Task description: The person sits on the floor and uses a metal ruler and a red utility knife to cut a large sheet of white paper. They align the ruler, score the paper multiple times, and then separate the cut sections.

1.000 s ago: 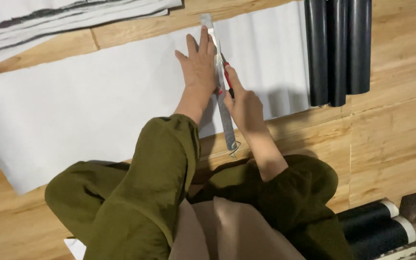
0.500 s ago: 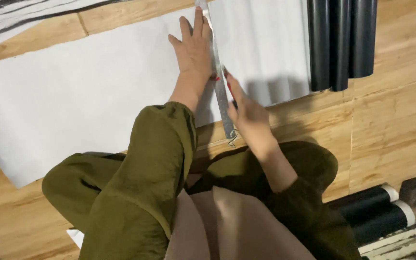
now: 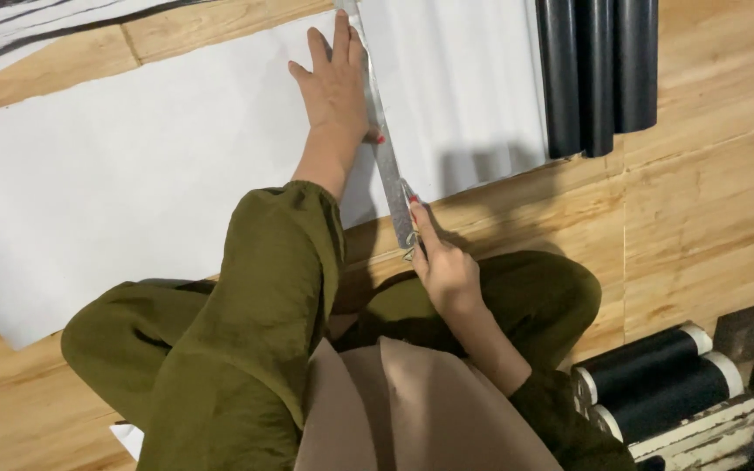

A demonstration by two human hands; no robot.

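- Olive-green trousers (image 3: 263, 331), loose and creased, cover both legs.
- A tan-beige top (image 3: 412, 410) hangs smooth at the waist.
- Dark olive sleeve cuff (image 3: 560, 419) on the right arm.
- Red-painted nails on the right hand (image 3: 447, 270) and left hand (image 3: 335, 83).

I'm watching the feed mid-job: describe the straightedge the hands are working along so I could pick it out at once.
Start at the large white paper sheet spread on the wooden plank floor. Running across its right part is a long, narrow, silvery metal ruler, pressed flat by the left hand, with the right hand at its near end. Unlike the thick black tubes to its right, it is thin, flat and shiny.
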